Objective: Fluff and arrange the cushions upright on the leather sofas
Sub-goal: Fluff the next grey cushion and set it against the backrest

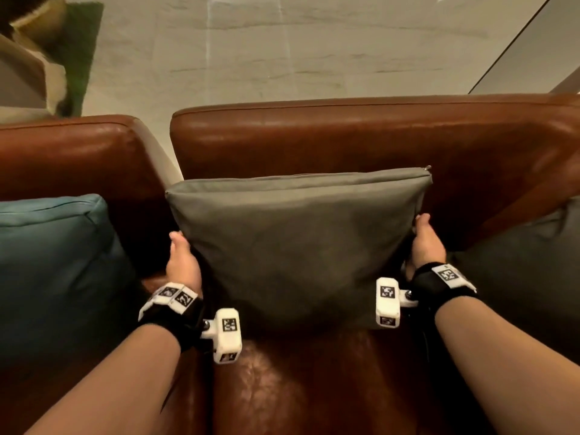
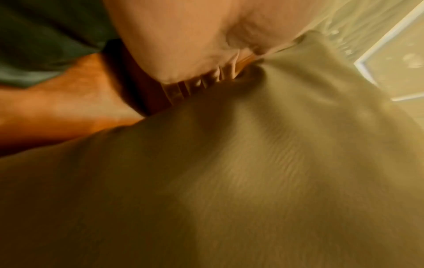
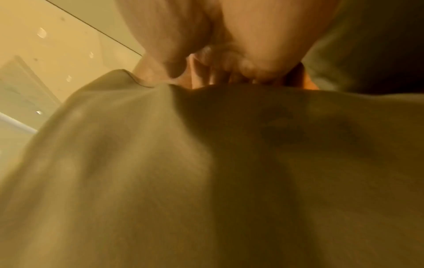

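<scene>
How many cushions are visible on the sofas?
3: a grey cushion held between both hands, a teal cushion left, and a dark cushion at the right edge, partly cut off. Others may lie outside view.

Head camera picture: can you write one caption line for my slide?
Left hand and right hand grip a grey cushion upright on a brown leather sofa.

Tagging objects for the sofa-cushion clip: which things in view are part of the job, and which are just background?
In play:
- square grey-green fabric cushion, upright against the backrest
- left hand and right hand, gripping its sides
- brown leather sofa
- teal fabric cushion
- dark grey cushion, far right

Background:
- pale tiled floor
- green mat
</scene>
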`<action>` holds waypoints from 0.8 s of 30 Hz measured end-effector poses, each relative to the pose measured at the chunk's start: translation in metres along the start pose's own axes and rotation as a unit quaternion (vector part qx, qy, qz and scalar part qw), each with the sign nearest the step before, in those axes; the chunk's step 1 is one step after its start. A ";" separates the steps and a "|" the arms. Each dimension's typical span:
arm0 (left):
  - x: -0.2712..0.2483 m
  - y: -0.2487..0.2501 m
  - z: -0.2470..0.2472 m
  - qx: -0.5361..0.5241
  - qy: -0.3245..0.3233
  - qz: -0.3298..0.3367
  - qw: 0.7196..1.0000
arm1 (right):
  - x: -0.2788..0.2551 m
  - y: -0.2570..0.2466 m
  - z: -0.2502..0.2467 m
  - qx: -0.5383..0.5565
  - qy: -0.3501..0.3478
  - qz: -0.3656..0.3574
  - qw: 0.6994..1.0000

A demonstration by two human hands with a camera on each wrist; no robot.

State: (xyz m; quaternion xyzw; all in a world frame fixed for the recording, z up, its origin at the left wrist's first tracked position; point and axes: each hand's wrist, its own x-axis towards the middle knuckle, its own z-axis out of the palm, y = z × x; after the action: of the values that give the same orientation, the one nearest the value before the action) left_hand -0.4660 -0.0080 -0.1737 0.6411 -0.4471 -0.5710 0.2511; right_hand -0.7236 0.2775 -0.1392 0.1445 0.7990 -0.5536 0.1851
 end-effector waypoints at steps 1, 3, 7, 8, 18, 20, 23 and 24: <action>-0.007 -0.005 0.003 0.009 -0.015 -0.004 1.000 | -0.002 0.008 0.002 0.006 -0.012 0.010 1.000; -0.019 -0.007 0.006 0.047 -0.021 0.036 0.998 | -0.001 0.017 0.004 -0.013 0.005 -0.006 1.000; -0.014 -0.003 0.011 0.050 0.032 0.066 0.996 | 0.004 0.012 -0.002 -0.011 0.058 0.021 0.998; -0.009 -0.002 0.010 0.037 0.041 0.059 0.997 | 0.006 0.010 -0.003 0.000 0.051 0.038 0.998; -0.016 -0.027 0.006 -0.068 -0.008 0.012 0.998 | -0.001 0.009 0.001 0.110 0.009 0.075 0.991; -0.019 -0.033 0.007 -0.051 -0.032 -0.004 0.998 | -0.003 0.017 0.004 0.122 0.002 0.092 0.988; -0.014 -0.030 0.006 -0.006 -0.002 0.013 1.000 | -0.003 0.020 0.002 0.045 0.025 0.022 0.998; -0.013 -0.026 0.009 0.003 0.011 0.021 1.000 | -0.003 0.018 0.000 0.046 0.040 0.002 0.998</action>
State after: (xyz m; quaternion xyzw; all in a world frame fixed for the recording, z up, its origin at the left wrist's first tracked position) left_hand -0.4662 0.0175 -0.1908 0.6389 -0.4591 -0.5572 0.2657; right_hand -0.7128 0.2832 -0.1527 0.1762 0.7791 -0.5834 0.1473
